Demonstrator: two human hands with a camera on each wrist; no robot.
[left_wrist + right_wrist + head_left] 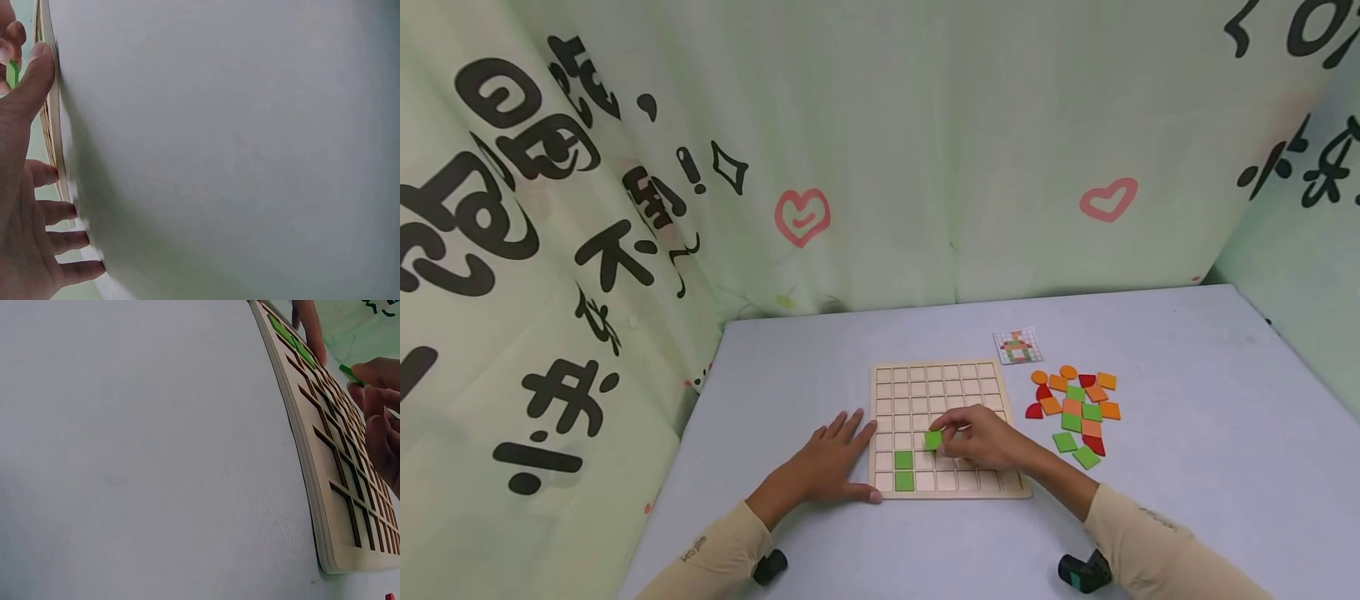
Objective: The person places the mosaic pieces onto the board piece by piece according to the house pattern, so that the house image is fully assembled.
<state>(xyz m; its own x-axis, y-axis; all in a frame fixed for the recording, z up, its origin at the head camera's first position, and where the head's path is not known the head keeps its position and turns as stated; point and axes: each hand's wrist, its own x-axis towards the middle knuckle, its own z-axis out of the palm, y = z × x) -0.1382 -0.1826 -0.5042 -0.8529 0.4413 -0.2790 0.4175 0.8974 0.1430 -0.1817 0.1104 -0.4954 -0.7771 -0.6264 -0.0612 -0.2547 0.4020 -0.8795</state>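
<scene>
A wooden grid board [951, 365] lies on the table, with two green square tiles [904, 470] set one above the other in its lower left cells. My right hand [981, 437] pinches another green square tile [932, 440] over the middle of the board; the right wrist view shows this tile [350, 374] tilted between thumb and fingers, above the grid. My left hand [831, 465] rests with spread fingers along the board's left edge, its thumb at the lower left corner. In the left wrist view, the thumb [39, 78] touches the board's side.
Right of the board lies a loose group of orange, red and green tiles [1092, 412], squares, circles and other shapes. A small pattern card [1018, 346] lies behind the board's far right corner. A printed curtain [955, 167] hangs behind the white table [1210, 467].
</scene>
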